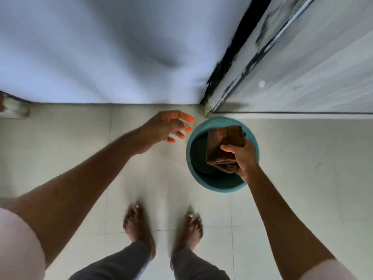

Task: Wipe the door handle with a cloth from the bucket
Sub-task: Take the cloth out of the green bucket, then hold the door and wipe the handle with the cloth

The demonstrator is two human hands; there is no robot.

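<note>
A teal bucket (193, 174) stands on the tiled floor by the corner of wall and door. Over its mouth my right hand (244, 158) grips a folded brown cloth (224, 146). To the left of the bucket's rim my left hand (169, 126) hovers with its fingers spread and nothing in it. The pale door (314, 63) rises at the upper right with a dark frame edge beside it. No door handle is in view.
A pale blue-white wall (101, 49) fills the upper left. My bare feet (139, 225) stand on the light floor tiles (302, 168) just in front of the bucket. A worn low edge (14, 108) shows at the far left.
</note>
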